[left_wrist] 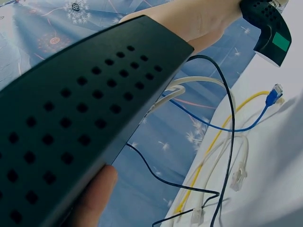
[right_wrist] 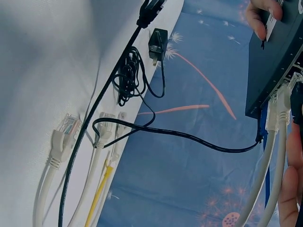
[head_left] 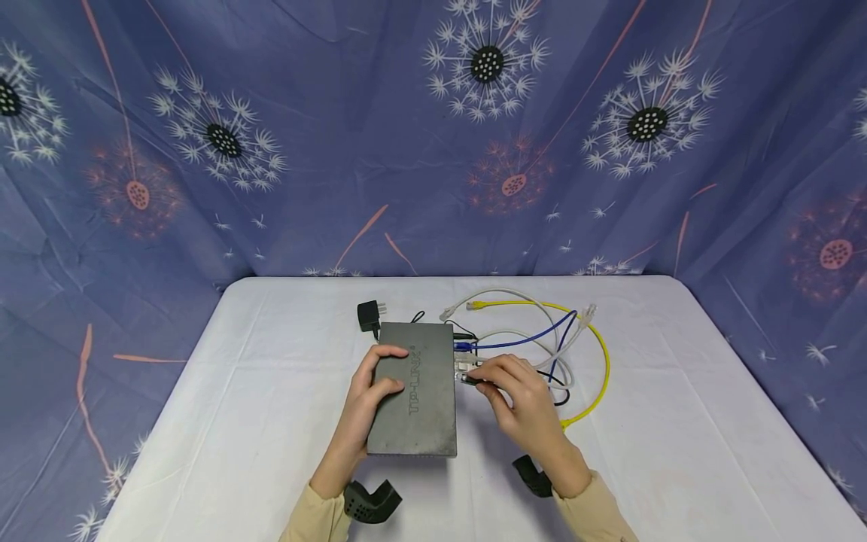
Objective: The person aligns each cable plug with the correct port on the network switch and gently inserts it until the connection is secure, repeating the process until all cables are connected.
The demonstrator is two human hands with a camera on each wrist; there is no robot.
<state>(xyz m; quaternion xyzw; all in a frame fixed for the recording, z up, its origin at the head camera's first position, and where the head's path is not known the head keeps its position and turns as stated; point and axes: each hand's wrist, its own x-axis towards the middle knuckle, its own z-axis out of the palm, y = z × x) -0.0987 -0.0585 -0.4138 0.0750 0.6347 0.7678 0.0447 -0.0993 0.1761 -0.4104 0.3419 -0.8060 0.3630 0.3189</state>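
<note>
A dark grey TP-LINK network switch (head_left: 423,429) is held above the table by my left hand (head_left: 359,410), thumb and a finger lying on its top. My right hand (head_left: 521,399) pinches a black cable plug (right_wrist: 297,100) at the row of ports on the right side. Whether that plug is fully seated, I cannot tell. Next to it, a blue cable plug (head_left: 463,347) and two white cable plugs (right_wrist: 283,100) sit at the ports, with a thin black cord (right_wrist: 259,137) beyond them. The left wrist view shows the switch's perforated side (left_wrist: 94,113).
Behind the switch lies a black power adapter (head_left: 368,315) with its cord. Loose white, blue and yellow (head_left: 606,369) cables curl over the white table (head_left: 650,452) to the right. A patterned blue curtain (head_left: 379,135) hangs at the back and sides.
</note>
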